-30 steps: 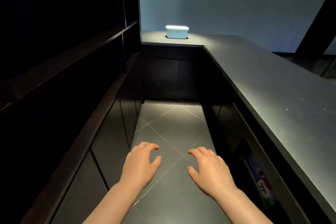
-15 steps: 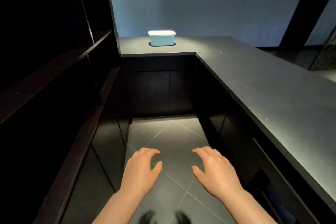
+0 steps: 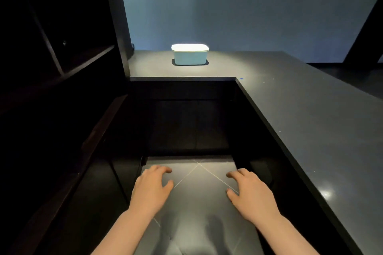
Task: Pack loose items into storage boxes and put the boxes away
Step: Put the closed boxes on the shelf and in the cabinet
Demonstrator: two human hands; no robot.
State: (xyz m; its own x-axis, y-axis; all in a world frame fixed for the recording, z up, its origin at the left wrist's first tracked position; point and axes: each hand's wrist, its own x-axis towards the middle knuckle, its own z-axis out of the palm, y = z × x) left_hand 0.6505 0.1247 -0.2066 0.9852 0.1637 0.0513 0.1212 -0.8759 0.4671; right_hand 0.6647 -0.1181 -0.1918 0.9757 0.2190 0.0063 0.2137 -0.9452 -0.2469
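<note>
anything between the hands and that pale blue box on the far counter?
Nothing visible. Both the left hand and right hand are empty, out over the tiled floor. The lidded box sits alone on the dark counter straight ahead; the aisle between holds no objects, only distance.

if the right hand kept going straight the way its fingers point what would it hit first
Probably the dark cabinet front under the counter, not the lidded box, which sits higher up on the countertop. The right hand hangs over open floor; depth is uncertain.
</note>
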